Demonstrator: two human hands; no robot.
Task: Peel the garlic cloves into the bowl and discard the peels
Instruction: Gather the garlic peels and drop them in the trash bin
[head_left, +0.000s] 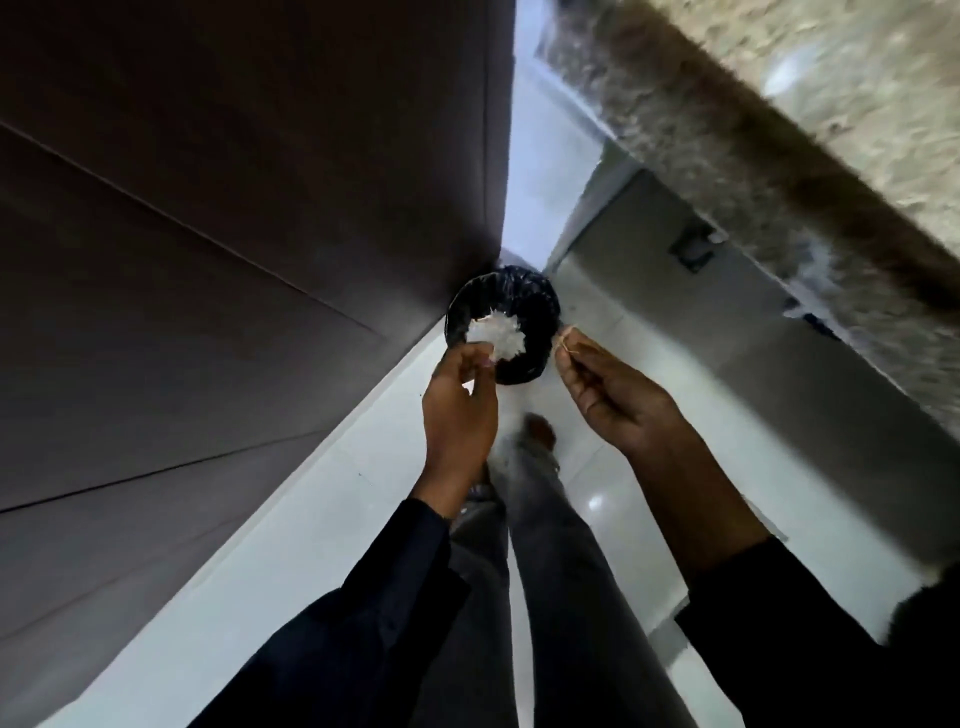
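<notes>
- A dark cabinet (234, 260) fills the left, its near edge running along the white floor (322, 519) and up to the bin.
- The left hand (460, 410) is over the bin's near-left rim, its fingers (467, 358) curled, pinching white peels (136, 338) that spread above the opening.
- The bin (535, 312), lined with a black bag, stands on the floor against the cabinet corner, just beyond both hands.
- Grey trouser legs (545, 545) and a foot (540, 428) stand on the floor below, between the arms.
- The right hand (618, 395) is just right of the bin, fingers (571, 358) pinching a thin tan peel strand (567, 332).
- A speckled stone table (779, 156) edge crosses the far right, blurred.
- No writing can be read.
</notes>
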